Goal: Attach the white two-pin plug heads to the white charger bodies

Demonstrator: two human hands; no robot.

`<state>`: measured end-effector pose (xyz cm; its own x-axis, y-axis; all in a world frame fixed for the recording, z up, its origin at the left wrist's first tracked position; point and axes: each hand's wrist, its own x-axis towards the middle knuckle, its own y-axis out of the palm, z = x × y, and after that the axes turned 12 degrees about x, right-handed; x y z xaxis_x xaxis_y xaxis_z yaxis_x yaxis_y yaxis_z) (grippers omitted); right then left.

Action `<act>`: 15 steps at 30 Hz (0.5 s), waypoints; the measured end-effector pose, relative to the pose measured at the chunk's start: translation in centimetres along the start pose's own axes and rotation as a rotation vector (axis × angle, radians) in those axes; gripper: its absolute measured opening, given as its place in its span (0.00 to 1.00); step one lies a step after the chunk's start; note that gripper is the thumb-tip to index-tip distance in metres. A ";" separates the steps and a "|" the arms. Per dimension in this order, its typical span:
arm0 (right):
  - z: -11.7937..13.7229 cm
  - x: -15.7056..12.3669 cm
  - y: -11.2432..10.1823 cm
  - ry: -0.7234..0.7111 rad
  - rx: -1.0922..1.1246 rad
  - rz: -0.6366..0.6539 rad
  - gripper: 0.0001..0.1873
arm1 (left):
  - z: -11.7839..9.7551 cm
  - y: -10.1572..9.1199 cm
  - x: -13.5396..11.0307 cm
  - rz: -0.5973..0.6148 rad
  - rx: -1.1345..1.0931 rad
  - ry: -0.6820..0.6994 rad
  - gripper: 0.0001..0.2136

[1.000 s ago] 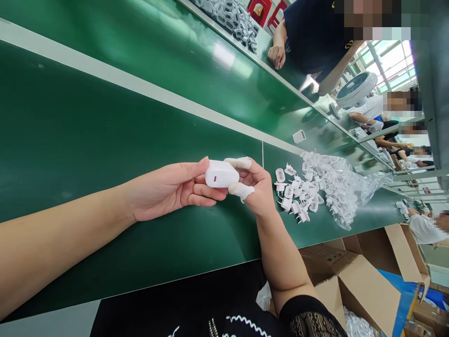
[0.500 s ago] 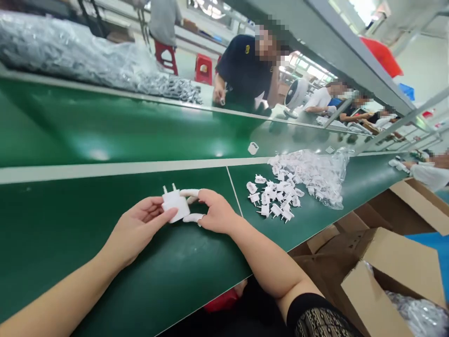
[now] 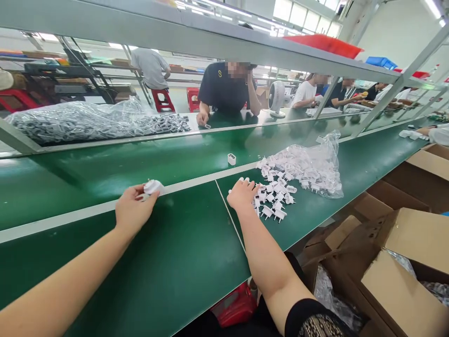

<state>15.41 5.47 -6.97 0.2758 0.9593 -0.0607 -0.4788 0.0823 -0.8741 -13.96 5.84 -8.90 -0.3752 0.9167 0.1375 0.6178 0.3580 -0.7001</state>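
My left hand (image 3: 136, 206) pinches a white charger plug (image 3: 153, 187) above the pale strip along the green conveyor. One metal pin shows at its far end; the fingers hide part of it. White finger covers cap the fingertips of my right hand (image 3: 243, 193), which reaches to the near-left edge of a heap of white plug pieces (image 3: 278, 194) with metal pins. Its fingers are spread, and I see nothing gripped in them. Beyond that hand, a single white charger housing (image 3: 231, 159) stands on the green belt.
A clear plastic bag (image 3: 331, 164) spills more plug pieces behind the heap. Opened cardboard boxes (image 3: 414, 238) stand at the lower right. A metal shelf (image 3: 210, 42) crosses above the belt. Across it sits a co-worker (image 3: 224, 93), near a bag of grey parts (image 3: 87, 124).
My right hand has let go of the charger plug and moved right to the heap. My left hand has carried the plug forward and turned it. The view has tilted up.
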 end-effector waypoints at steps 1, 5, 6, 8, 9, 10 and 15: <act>-0.1 0.1 0.0 -0.014 0.004 -0.003 0.31 | -0.1 0.1 1.8 -0.041 0.024 -0.024 0.17; -0.3 0.1 -0.1 -0.055 0.033 0.007 0.23 | -0.1 0.1 6.9 -0.134 0.067 -0.116 0.17; -0.3 0.1 -0.1 -0.062 0.043 0.009 0.22 | 0.1 0.1 7.5 -0.143 0.074 -0.142 0.16; -0.2 0.1 -0.2 -0.077 0.073 0.010 0.21 | 0.4 0.1 8.1 -0.140 0.075 -0.192 0.16; 0.0 0.1 -0.2 -0.086 0.094 0.008 0.21 | 0.5 0.1 8.2 -0.146 0.073 -0.219 0.18; 0.1 0.1 -0.1 -0.094 0.120 0.006 0.21 | 0.5 0.1 8.0 -0.168 0.071 -0.247 0.23; 0.8 -0.3 0.5 -0.110 0.258 0.018 0.22 | -2.7 2.1 6.7 -0.345 0.104 -0.138 0.46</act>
<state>14.39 5.47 -7.00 0.1805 0.9835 -0.0100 -0.6828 0.1179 -0.7210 -13.27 13.22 -7.57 -0.6429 0.7105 0.2863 0.3683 0.6144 -0.6977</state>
